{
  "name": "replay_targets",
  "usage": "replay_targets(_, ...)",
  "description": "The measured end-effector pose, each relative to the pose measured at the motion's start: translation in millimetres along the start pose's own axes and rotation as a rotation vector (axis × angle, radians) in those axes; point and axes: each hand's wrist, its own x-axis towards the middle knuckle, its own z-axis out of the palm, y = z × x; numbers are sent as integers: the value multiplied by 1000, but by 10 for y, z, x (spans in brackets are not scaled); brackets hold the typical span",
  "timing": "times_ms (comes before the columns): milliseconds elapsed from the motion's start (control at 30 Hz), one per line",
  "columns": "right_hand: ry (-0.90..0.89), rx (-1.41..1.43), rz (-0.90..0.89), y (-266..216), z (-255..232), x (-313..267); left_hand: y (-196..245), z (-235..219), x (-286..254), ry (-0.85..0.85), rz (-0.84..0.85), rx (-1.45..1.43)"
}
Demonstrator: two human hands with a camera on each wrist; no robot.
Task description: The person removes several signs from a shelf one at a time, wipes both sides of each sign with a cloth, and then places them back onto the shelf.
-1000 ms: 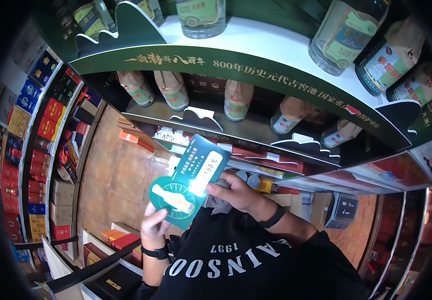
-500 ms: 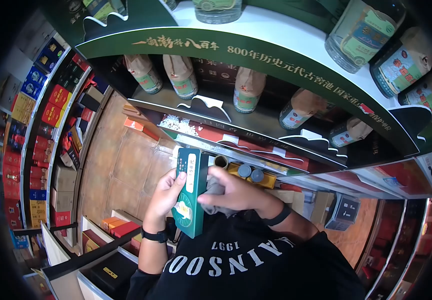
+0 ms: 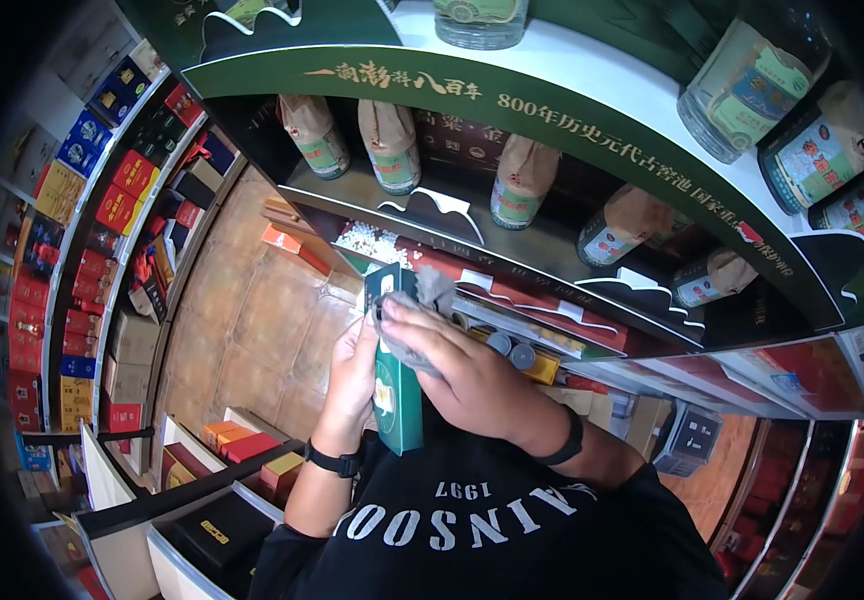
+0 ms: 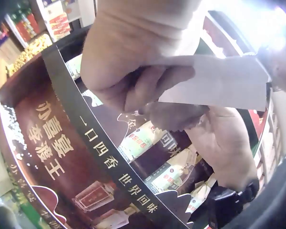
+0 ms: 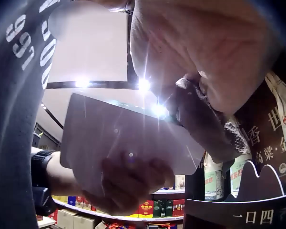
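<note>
A green price card (image 3: pixel 399 408) with a bottle picture stands upright before the chest, turned at an angle to the head view. My left hand (image 3: pixel 351 378) grips its left edge; in the right wrist view, the left fingers (image 5: pixel 133 183) lie across the card's pale back (image 5: pixel 93 133). My right hand (image 3: pixel 467 375) holds a crumpled grey cloth (image 3: pixel 410 330) against the card's upper part, hiding most of the white price label. In the right wrist view the cloth (image 5: pixel 200 114) is bunched under the right fingers at the card's edge.
Directly ahead is a curved green display shelf (image 3: pixel 572 135), with paper-wrapped bottles (image 3: pixel 524 185) on its lower tier and clear glass bottles (image 3: pixel 752 85) on top. Boxed goods (image 3: pixel 127 190) line the left shelves. Low bins with a black box (image 3: pixel 217 535) stand at lower left, beside tiled floor (image 3: pixel 262 315).
The card has turned from facing the head view to an angled stance. The right hand has moved the cloth up onto its upper face. The left hand has shifted up along the edge.
</note>
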Motion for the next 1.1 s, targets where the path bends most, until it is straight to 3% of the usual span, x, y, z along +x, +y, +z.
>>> replay_targets(67, -82, 42, -33, -88, 0, -69, -98, -70, 24, 22, 36, -21)
replay_targets(100, -136, 55, -69, -134, -2, -107, -124, -75, 5, 138, 44, 16)
replay_targets(200, -251, 147, -235, -190, 148, -279, 39, -282, 93, 203, -66, 45)
replay_targets(267, -523, 470, -84, -303, 87, -389, 11, -288, 47, 27, -49, -576)
replay_targets(300, -577, 528, -77, -248, 114, -453, 52, -318, 81, -234, -22, -740)
replay_targets(333, -491, 468, -23, -236, 79, -448, 113, -334, 127, -499, 8, -896)
replay_targets(400, -319, 345, 77, -192, -6, -341, 178, -213, 77, -533, 9, -925)
replay_targets(467, 183, 259, 292, -195, -35, -137, 221, -83, 25, -537, -29, -903)
replay_targets(533, 535, 474, 299, -94, 53, 147, 121, 2, 49, -612, -49, -826)
replay_targets(567, 552, 439, 208, 20, 124, 257, 22, 46, 64, -632, -60, -818)
replay_targets(600, 455, 574, 306, -58, 146, 269, -96, 58, 79, -651, -71, -811)
replay_targets(633, 363, 696, 416, -186, 149, 323, -120, 105, 1, -439, 60, -535)
replay_targets(700, 286, 840, 376, -137, 410, 316, -170, 200, -159, 24, 118, 145)
replay_targets(733, 312, 842, 225, -99, 531, 298, -263, 161, -143, 2, 152, 132)
replay_targets(800, 228, 968, 318, -155, 485, 230, -451, 74, -68, -33, 221, 106)
replay_targets(900, 16, 1036, 404, -102, 437, 74, -435, 92, -28, 73, 188, -269)
replay_targets(967, -100, 1072, 406, -86, 461, -25, -285, -18, 50, -382, 101, -848)
replay_targets(1000, -158, 1086, 404, -71, 442, -40, -180, -36, 46, -382, 121, -777)
replay_targets(1033, -230, 863, 370, -168, 303, -23, -58, -40, 41, -382, 142, -707)
replay_targets(1067, -282, 770, 146, -53, 401, -91, -6, -101, 133, -490, 134, -719)
replay_targets(1100, -417, 697, 49, 23, 421, -161, 45, -163, 226, -599, 125, -726)
